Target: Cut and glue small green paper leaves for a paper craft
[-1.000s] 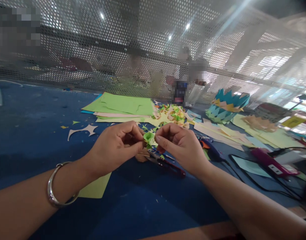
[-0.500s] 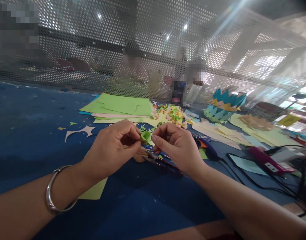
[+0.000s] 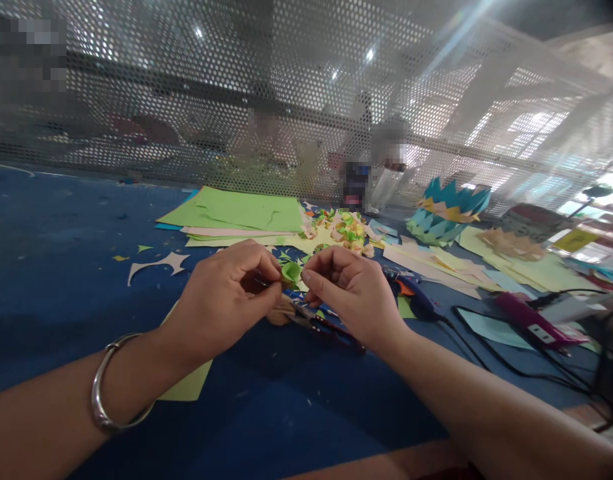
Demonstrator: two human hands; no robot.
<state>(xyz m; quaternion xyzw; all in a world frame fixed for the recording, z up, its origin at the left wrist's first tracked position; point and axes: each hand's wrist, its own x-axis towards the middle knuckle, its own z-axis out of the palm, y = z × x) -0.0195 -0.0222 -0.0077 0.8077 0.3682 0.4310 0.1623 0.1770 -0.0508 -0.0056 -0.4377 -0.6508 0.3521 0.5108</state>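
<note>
A small curled green paper piece (image 3: 291, 272) sits between the fingertips of both my hands. My left hand (image 3: 231, 297) pinches its left side between thumb and fingers. At its right edge, my right hand (image 3: 351, 293) has thumb and forefinger closed against it. Below the hands lie scissors (image 3: 331, 331) with dark red handles, their blades near a round wooden piece (image 3: 281, 312). Just behind the hands is a heap of curled green, yellow and pink paper pieces (image 3: 349, 230). The inner fingers of both hands are partly hidden.
Green paper sheets (image 3: 251, 208) are stacked at the back left. On the right are a blue glue gun (image 3: 421, 300), a purple power strip (image 3: 531, 320) with black cables, and a zigzag-edged paper crown (image 3: 446, 213). A perforated metal screen (image 3: 186, 100) stands behind the table.
The green paper piece has turned slightly between my fingers, so its opening looks different. Both hands stay nearly in place; the whole view has shifted a little.
</note>
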